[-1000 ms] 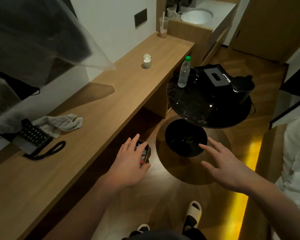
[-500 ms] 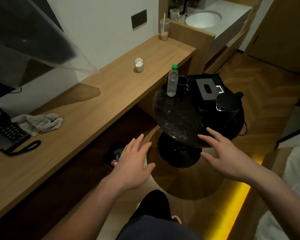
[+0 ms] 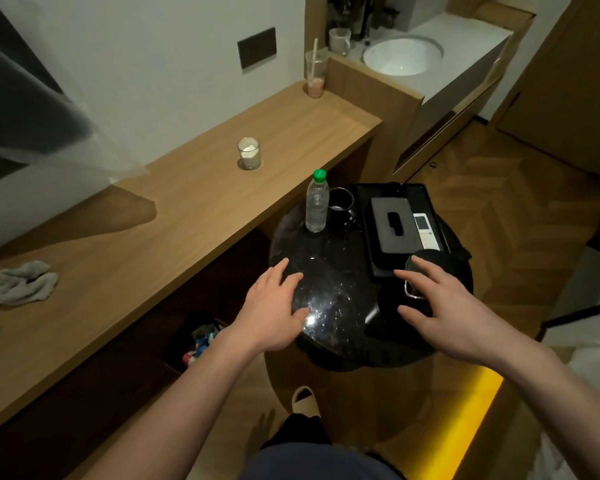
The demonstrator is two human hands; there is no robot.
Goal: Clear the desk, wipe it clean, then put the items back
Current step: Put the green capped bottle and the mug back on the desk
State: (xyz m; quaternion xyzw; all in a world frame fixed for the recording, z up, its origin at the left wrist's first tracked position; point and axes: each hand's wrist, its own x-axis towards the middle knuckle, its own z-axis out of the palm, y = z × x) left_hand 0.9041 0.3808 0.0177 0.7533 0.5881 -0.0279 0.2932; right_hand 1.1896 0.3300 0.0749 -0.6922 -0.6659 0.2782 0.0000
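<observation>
A grey cloth (image 3: 13, 286) lies on the wooden worktop (image 3: 174, 216), handy for wiping. A candle jar (image 3: 249, 153) and a straw cup (image 3: 315, 76) stand there too. The left hand (image 3: 274, 306) hovers with fingers spread, holding nothing, over the round black table (image 3: 329, 289) where a bottle (image 3: 316, 202) stands. The right hand (image 3: 444, 306), also empty and splayed, reaches over the black kettle (image 3: 426, 263), probably to carry it back

Both hands reach out over a round black table (image 3: 329, 292), fingers spread and holding nothing: the left hand (image 3: 274, 311) above its near left edge, the right hand (image 3: 444, 313) over a black kettle (image 3: 400, 299). Farther back on the table stand a green-capped water bottle (image 3: 316, 202), a dark mug (image 3: 341, 200) and a black tissue box (image 3: 392, 225). On the wooden desk (image 3: 160, 237) to the left are a candle jar (image 3: 249, 153) and a grey cloth (image 3: 16, 284).
</observation>
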